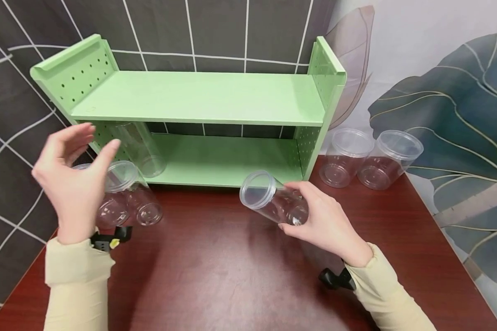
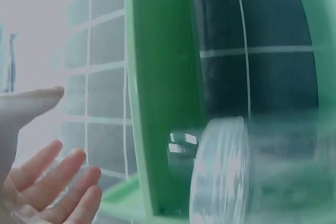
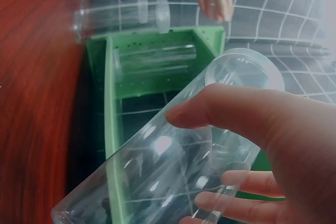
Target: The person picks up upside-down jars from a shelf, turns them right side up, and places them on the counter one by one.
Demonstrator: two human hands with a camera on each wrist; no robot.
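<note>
My right hand (image 1: 325,218) grips a clear plastic jar (image 1: 273,200) above the table, tilted with its translucent lid toward the left. In the right wrist view, the thumb (image 3: 210,106) lies along one side of the jar and the fingertips press the other. My left hand (image 1: 72,179) is raised in front of the rack's left end, holding nothing, thumb and fingers spread apart. Partly behind it, two lidded jars (image 1: 124,177) stand on the table. Another clear jar (image 1: 138,149) stands on the lower shelf at its left end.
A green two-tier rack (image 1: 199,96) with perforated side panels stands against the dark tiled wall. Two more lidded jars (image 1: 348,145) stand on the reddish-brown table (image 1: 215,276) right of the rack. Each wrist carries a black camera mount (image 1: 337,278).
</note>
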